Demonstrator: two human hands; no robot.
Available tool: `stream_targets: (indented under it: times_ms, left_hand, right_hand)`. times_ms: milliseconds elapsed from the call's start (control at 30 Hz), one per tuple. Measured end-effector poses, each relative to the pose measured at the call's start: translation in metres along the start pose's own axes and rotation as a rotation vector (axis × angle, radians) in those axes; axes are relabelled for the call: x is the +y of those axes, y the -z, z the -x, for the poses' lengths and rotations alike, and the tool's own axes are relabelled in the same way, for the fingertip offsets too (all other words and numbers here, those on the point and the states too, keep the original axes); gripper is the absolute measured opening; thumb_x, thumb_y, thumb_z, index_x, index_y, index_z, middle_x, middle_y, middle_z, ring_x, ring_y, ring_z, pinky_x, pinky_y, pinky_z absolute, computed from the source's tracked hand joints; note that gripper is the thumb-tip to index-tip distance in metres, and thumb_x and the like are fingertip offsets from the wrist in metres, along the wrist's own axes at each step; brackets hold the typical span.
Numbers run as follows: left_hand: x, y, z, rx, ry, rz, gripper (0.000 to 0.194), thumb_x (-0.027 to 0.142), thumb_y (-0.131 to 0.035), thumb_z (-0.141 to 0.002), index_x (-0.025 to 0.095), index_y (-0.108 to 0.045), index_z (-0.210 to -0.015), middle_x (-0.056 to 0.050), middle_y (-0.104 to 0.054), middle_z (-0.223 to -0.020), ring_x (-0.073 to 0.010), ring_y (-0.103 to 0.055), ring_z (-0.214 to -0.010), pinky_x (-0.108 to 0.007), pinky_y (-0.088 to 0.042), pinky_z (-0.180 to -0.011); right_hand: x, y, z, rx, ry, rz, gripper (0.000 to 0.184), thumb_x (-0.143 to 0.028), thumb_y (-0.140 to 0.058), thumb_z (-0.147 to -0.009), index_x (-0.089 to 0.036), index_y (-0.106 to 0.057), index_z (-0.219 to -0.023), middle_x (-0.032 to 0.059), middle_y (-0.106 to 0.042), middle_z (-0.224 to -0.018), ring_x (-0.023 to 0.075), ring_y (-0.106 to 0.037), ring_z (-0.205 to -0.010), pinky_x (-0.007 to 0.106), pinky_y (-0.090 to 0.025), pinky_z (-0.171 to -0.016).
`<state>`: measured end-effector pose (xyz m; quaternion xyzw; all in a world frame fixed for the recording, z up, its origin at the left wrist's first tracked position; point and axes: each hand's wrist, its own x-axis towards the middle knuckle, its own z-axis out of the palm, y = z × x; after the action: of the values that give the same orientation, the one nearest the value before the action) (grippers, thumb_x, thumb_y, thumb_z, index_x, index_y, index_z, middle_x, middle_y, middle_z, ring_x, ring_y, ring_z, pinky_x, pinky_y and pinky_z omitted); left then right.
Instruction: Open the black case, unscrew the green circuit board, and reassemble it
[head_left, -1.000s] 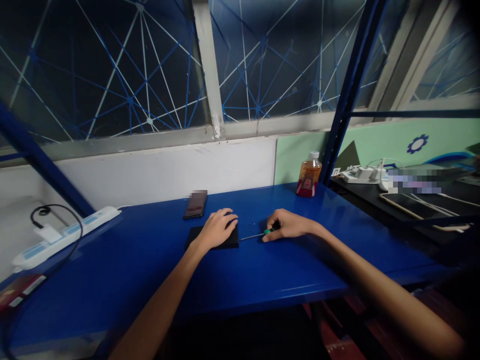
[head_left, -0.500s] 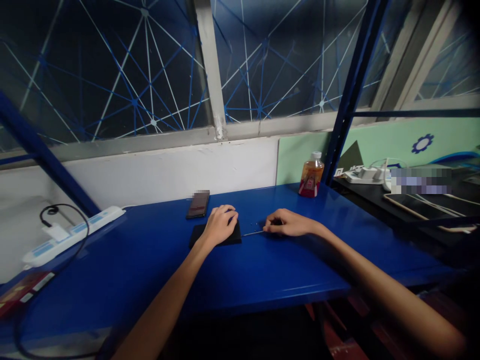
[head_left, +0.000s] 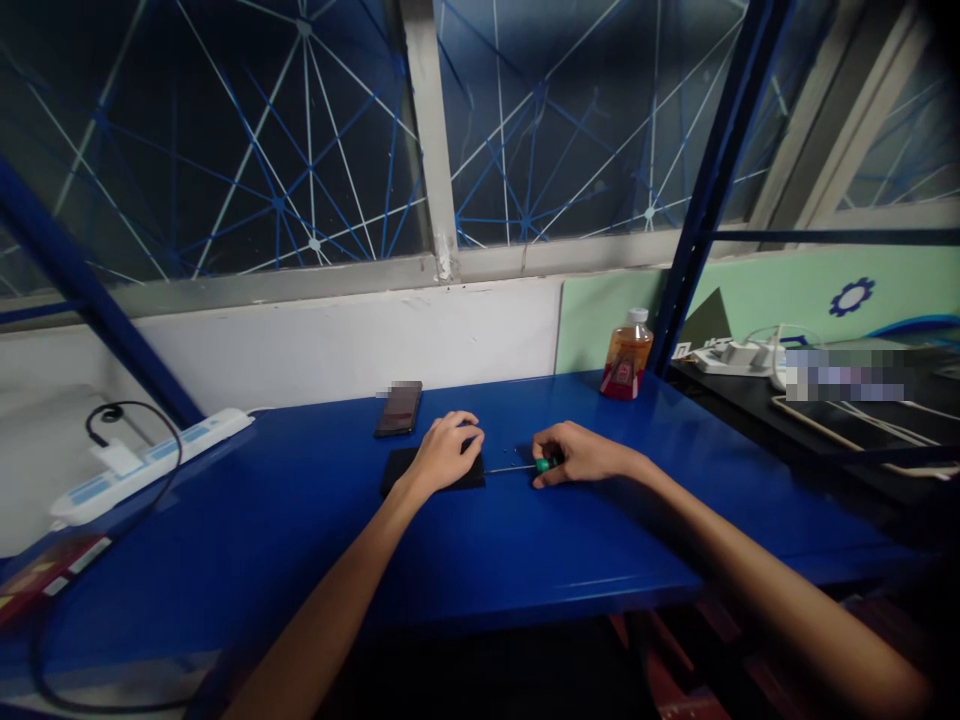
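Flat on the blue table lies a thin black rectangular case, its exact kind unclear. My left hand holds it down from above, fingers curled over its top and right side. My right hand grips the green handle of a screwdriver between thumb and fingers. The metal shaft lies nearly level and points left, its tip at the case's right edge. Just behind the shaft are several tiny bits, perhaps screws.
A phone lies behind the case. An orange drink bottle stands at the back right. On the left are a white power strip with a black cable and a red box. Blue posts flank the table; a black surface adjoins at right.
The fingers of my right hand have opened around the screwdriver, so its green handle now shows. My left hand stays on the case. The view has shifted slightly.
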<state>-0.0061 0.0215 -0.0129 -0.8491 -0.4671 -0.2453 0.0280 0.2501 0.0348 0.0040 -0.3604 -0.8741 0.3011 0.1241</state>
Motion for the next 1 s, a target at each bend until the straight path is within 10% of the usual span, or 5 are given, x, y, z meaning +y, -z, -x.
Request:
stream_targets:
  times_ms: [733, 1000]
  left_hand:
    - [0.0, 0.004, 0.007, -0.088, 0.001, 0.069, 0.028, 0.031, -0.045, -0.094, 0.023, -0.07, -0.102, -0.008, -0.056, -0.124, -0.0249, -0.054, -0.111, -0.043, -0.045, -0.095]
    - [0.0, 0.003, 0.008, -0.142, 0.027, 0.063, 0.031, 0.035, -0.042, -0.095, 0.024, -0.068, -0.108, -0.008, -0.053, -0.128, -0.0274, -0.051, -0.116, -0.047, -0.042, -0.098]
  right_hand:
    - [0.003, 0.005, 0.0, 0.008, 0.049, -0.016, 0.041, -0.055, -0.053, -0.084, -0.016, -0.065, -0.084, -0.0006, -0.056, -0.065, 0.0096, -0.039, -0.054, 0.024, -0.029, -0.053]
    - [0.013, 0.003, -0.003, 0.027, 0.042, -0.015, 0.04, -0.054, -0.071, -0.067, -0.015, -0.061, -0.069, -0.0029, -0.052, -0.063, 0.0089, -0.039, -0.054, 0.023, -0.028, -0.052]
